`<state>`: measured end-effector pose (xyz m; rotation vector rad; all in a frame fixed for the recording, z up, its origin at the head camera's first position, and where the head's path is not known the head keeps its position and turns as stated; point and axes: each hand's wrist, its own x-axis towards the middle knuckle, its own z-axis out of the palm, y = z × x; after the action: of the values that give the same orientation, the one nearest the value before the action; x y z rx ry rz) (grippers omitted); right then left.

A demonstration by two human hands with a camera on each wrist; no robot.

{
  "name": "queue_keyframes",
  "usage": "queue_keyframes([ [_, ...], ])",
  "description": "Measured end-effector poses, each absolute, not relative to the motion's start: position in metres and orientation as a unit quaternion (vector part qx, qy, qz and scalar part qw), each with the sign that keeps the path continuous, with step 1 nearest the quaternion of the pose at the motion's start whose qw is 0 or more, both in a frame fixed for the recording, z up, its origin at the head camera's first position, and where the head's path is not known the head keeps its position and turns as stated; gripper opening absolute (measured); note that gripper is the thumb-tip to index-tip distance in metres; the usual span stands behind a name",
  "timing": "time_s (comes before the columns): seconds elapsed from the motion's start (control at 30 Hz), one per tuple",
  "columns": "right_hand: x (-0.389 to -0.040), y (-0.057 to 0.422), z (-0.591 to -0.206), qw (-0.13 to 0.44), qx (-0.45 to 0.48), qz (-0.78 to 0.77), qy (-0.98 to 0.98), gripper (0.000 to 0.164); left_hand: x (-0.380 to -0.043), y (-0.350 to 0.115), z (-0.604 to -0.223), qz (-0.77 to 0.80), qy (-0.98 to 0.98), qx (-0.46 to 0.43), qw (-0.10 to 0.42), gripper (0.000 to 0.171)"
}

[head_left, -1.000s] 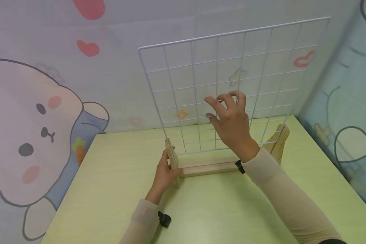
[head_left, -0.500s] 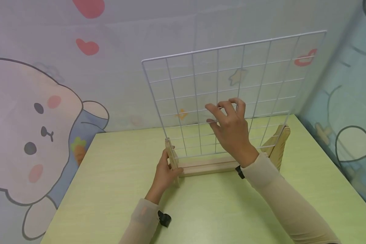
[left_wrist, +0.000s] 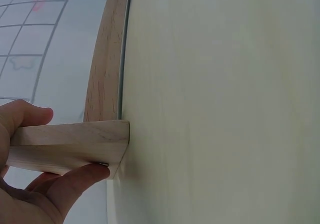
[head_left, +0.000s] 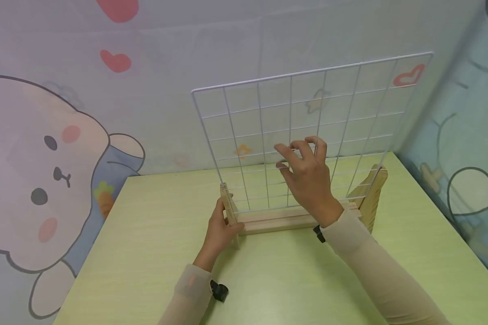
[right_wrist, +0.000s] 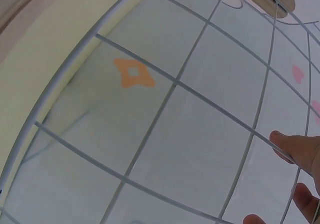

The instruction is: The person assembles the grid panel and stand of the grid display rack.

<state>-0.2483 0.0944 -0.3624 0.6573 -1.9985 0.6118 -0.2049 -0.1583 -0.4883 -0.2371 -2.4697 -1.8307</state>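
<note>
A white wire grid panel (head_left: 290,104) stands tilted back over a wooden stand, its lower edge just above the wooden crossbar (head_left: 278,224). My right hand (head_left: 309,174) grips it by the middle wires, fingers curled through the mesh; in the right wrist view the thumb and fingertips show around the wires (right_wrist: 252,132). With my left hand (head_left: 218,232) I hold the stand's left wooden side piece (head_left: 228,205), thumb on the near face. The left wrist view shows that side piece (left_wrist: 70,144) between thumb and fingers. The right side piece (head_left: 374,194) is untouched, partly behind the grid.
The stand rests on a pale yellow-green table (head_left: 146,248). A printed backdrop (head_left: 166,90) with a cartoon bear and hearts rises behind the table's far edge, and another printed sheet (head_left: 463,135) hangs along the right side.
My right hand has moved the grid downward, bringing its lower edge closer to the crossbar between the two side pieces. The left hand has stayed on its side piece.
</note>
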Motion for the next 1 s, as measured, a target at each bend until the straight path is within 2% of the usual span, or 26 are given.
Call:
queue_keyframes([
  [0.23,-0.248,0.092,-0.375,0.460,0.268,0.252,-0.808,0.041,-0.203,-0.158,-0.487,-0.590,-0.803,-0.073,0.028,0.087],
  [1.0,-0.246,0.090,-0.398,0.456,0.249,0.249,-0.817,0.039,-0.205,-0.160,-0.489,-0.597,-0.798,-0.082,0.021,0.088],
])
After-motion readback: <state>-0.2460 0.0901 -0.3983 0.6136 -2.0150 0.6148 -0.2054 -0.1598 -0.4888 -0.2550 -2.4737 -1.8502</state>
